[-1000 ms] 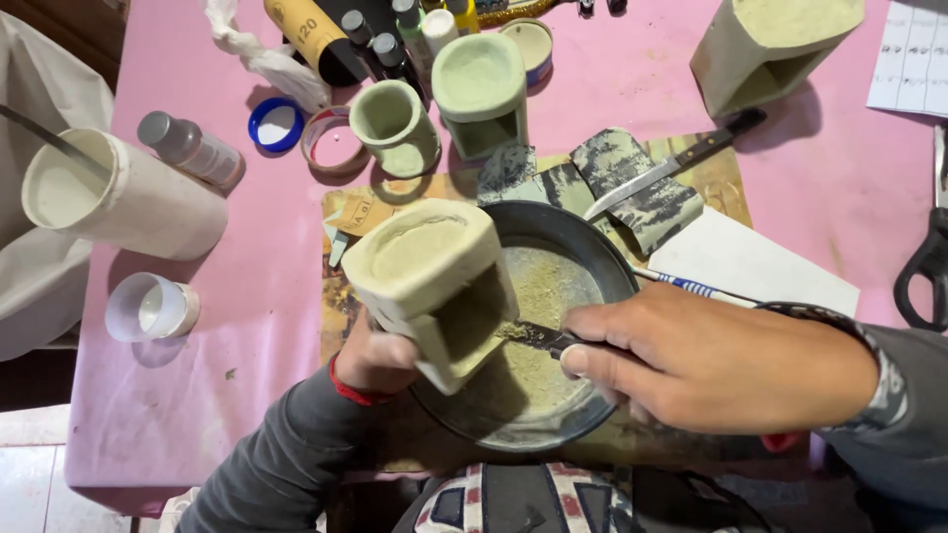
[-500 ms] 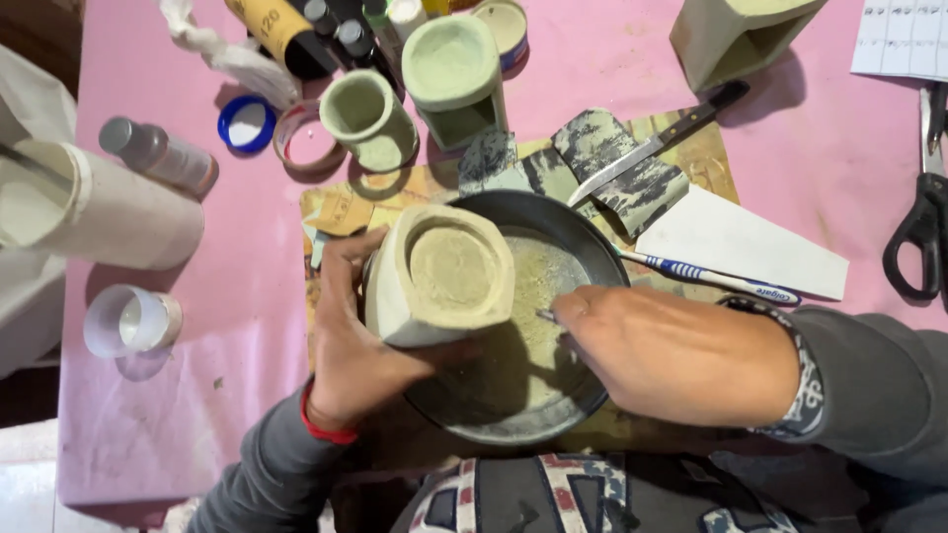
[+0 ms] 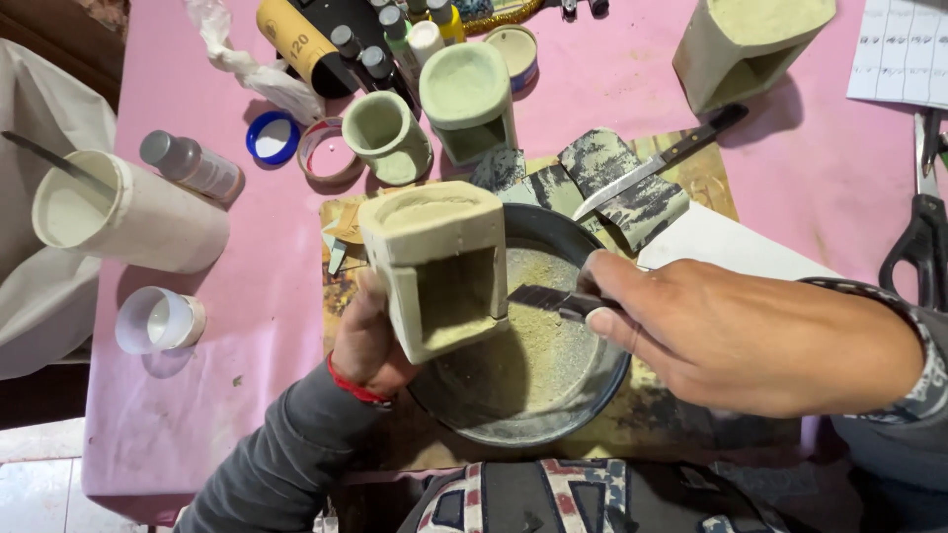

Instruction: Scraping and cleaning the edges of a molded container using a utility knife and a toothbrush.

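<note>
You've turned the pale block (image 3: 439, 268): its opening now faces six o'clock, long axis twelve-to-six. Left hand (image 3: 370, 341) grips it; right hand (image 3: 750, 331) pinches a dark blade (image 3: 548, 299).

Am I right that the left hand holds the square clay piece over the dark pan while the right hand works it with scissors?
Not scissors: in the head view the right hand holds a small blade. The scissors lie untouched at the table's right edge.

The far rim of the round dark metal pan (image 3: 583, 242) is hidden behind the pale square clay block (image 3: 439, 266), the black-handled scissors (image 3: 913, 247) are cut off at the right edge, and the dark tool's (image 3: 548, 299) handle is swallowed by the right hand (image 3: 750, 336).
</note>
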